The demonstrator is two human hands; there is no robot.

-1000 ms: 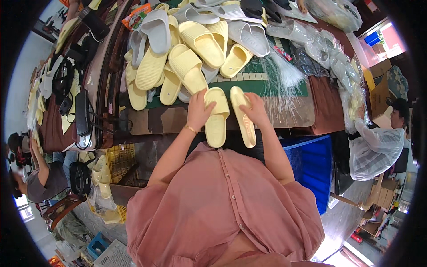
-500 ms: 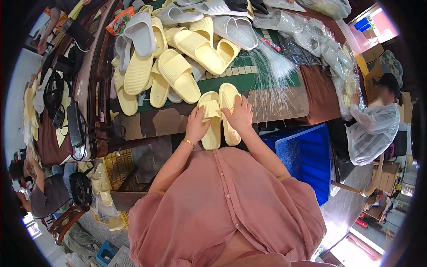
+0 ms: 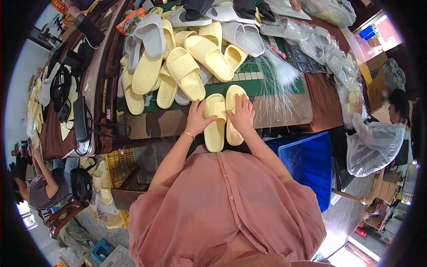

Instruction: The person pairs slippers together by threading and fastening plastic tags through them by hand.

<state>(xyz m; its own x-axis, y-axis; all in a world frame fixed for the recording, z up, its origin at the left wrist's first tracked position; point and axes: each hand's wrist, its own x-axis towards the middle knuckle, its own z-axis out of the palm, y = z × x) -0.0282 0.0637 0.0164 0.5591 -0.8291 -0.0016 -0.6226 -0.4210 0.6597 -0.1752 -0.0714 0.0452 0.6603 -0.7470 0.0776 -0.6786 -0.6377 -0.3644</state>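
Note:
A pair of pale yellow slippers lies side by side at the near table edge, heels overhanging toward my shirt. My left hand (image 3: 197, 118) grips the left yellow slipper (image 3: 215, 135), its fingers at the outer edge and its thumb by the ribbed strap. Over the strap of the right yellow slipper (image 3: 234, 133) my right hand (image 3: 241, 115) is closed, thumb on the inner side. The finger undersides are hidden. Just beyond is a heap of slippers, with a yellow slipper (image 3: 184, 73) nearest my left hand and a grey slipper (image 3: 243, 38) farther back.
Loose clear plastic strands (image 3: 281, 73) spread over the table right of the heap. Bagged grey slippers (image 3: 311, 46) line the right side. A blue bin (image 3: 307, 167) stands below the table at right. Co-workers sit at both sides; one wears a translucent white top (image 3: 376, 144).
The view has shifted slightly, so the scene sits a little lower and to the right. My hands remain on the same two slippers, which lie almost as before.

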